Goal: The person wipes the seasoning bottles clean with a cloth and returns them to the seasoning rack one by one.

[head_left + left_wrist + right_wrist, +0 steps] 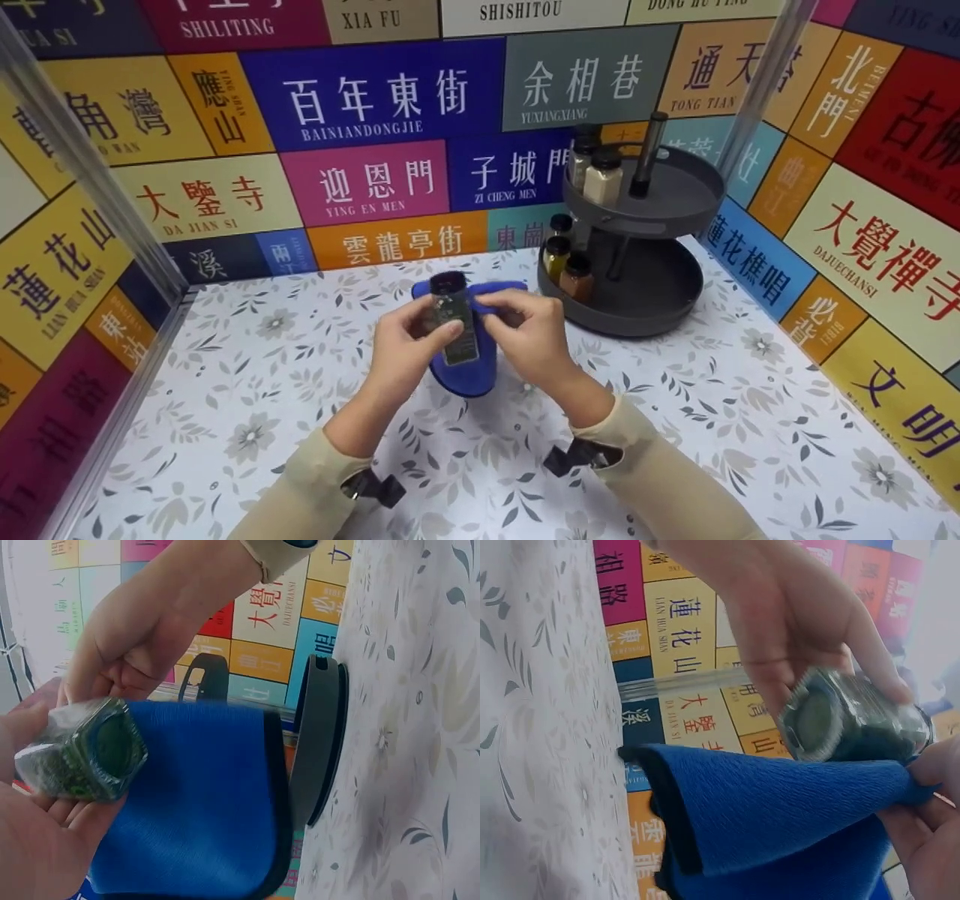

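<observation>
My left hand [407, 337] grips a square glass spice jar [459, 330] with a black lid and dark green flakes inside, its thumb across the front. In the left wrist view the base of the jar [112, 746] faces the camera. A blue cloth [469, 379] with a black edge hangs behind and below the jar. My right hand [531, 330] pinches the cloth between thumb and fingers, just right of the jar. In the right wrist view the cloth [780, 802] hangs folded from those fingers, close against the jar.
A dark grey two-tier turntable rack [630, 322] stands at the back right. Its upper tier bears a jar of pale powder [602, 184] and another behind it; several jars, one reddish-brown [577, 281], stand below. Colourful sign-printed walls [367, 180] enclose the floral tabletop [262, 375].
</observation>
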`<control>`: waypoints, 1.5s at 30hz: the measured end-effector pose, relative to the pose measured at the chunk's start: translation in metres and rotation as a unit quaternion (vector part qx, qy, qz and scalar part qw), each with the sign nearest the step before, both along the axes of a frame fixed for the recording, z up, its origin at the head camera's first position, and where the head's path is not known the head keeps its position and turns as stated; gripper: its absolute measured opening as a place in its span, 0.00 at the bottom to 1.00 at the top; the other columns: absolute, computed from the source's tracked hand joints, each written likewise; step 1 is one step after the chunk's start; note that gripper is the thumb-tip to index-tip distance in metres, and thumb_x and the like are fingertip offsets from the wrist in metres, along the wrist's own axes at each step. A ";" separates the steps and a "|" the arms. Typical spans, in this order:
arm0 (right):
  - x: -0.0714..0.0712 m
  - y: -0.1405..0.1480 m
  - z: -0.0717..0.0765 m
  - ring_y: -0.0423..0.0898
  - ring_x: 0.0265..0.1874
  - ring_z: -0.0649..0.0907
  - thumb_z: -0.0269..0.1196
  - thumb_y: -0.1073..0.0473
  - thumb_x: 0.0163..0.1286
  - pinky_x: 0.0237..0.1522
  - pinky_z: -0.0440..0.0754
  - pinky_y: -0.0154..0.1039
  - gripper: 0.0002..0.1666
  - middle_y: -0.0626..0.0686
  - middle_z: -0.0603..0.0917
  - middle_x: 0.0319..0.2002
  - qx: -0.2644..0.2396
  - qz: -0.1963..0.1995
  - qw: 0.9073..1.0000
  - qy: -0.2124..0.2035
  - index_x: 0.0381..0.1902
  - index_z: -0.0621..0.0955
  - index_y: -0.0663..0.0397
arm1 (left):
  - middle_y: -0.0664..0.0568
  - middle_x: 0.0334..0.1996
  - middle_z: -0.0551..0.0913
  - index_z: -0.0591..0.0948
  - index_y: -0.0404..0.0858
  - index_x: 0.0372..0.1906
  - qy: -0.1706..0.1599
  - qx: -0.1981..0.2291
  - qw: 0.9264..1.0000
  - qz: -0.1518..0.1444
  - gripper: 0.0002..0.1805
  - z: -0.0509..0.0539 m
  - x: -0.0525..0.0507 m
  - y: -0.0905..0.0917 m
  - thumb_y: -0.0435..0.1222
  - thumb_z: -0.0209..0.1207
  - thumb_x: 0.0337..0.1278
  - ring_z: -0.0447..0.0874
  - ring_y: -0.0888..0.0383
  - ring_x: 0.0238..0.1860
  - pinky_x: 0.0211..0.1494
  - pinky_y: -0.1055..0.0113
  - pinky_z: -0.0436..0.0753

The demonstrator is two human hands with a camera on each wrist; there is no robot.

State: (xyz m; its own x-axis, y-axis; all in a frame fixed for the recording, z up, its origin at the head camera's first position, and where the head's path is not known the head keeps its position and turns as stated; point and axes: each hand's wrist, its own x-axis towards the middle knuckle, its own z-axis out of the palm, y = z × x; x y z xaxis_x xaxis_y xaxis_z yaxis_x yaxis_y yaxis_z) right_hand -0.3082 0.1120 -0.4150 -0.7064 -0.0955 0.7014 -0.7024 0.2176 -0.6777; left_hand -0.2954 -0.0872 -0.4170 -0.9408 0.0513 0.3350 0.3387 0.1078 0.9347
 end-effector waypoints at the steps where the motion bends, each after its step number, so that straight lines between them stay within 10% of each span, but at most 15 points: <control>1: 0.002 -0.002 -0.001 0.42 0.33 0.91 0.68 0.77 0.62 0.32 0.87 0.30 0.17 0.55 0.94 0.40 0.001 0.005 1.000 0.008 0.43 0.93 0.56 | 0.46 0.41 0.90 0.88 0.35 0.57 -0.002 0.013 1.000 0.009 0.21 0.002 0.000 -0.001 0.35 0.74 0.60 0.87 0.57 0.40 0.46 0.69 0.88; 13: 0.009 -0.006 -0.003 0.37 0.20 0.80 0.68 0.76 0.60 0.24 0.77 0.28 0.17 0.50 0.94 0.35 0.059 0.049 0.997 -0.004 0.39 0.94 0.52 | 0.41 0.51 0.90 0.85 0.36 0.64 0.007 0.045 0.996 0.081 0.26 0.010 0.002 -0.009 0.36 0.73 0.62 0.93 0.51 0.48 0.51 0.65 0.91; 23: 0.002 0.000 0.004 0.42 0.33 0.91 0.70 0.75 0.64 0.36 0.89 0.31 0.13 0.57 0.94 0.40 -0.024 -0.005 1.000 -0.002 0.42 0.93 0.58 | 0.45 0.42 0.93 0.89 0.37 0.52 0.009 -0.039 0.999 0.005 0.19 -0.002 0.002 0.003 0.37 0.77 0.56 0.94 0.53 0.42 0.45 0.65 0.91; 32: 0.005 -0.008 -0.004 0.39 0.28 0.89 0.70 0.75 0.61 0.30 0.86 0.30 0.14 0.55 0.94 0.36 0.013 0.032 0.999 -0.035 0.39 0.94 0.56 | 0.38 0.49 0.91 0.86 0.32 0.61 0.015 0.039 0.998 0.047 0.23 0.004 0.001 -0.007 0.31 0.73 0.60 0.94 0.49 0.49 0.51 0.66 0.91; 45: -0.005 -0.007 -0.007 0.40 0.32 0.90 0.67 0.78 0.62 0.34 0.88 0.32 0.14 0.57 0.94 0.39 -0.026 0.016 0.999 -0.017 0.42 0.92 0.62 | 0.43 0.42 0.91 0.87 0.31 0.55 0.020 0.025 0.999 -0.024 0.18 0.001 0.001 -0.004 0.31 0.73 0.60 0.90 0.59 0.38 0.43 0.68 0.89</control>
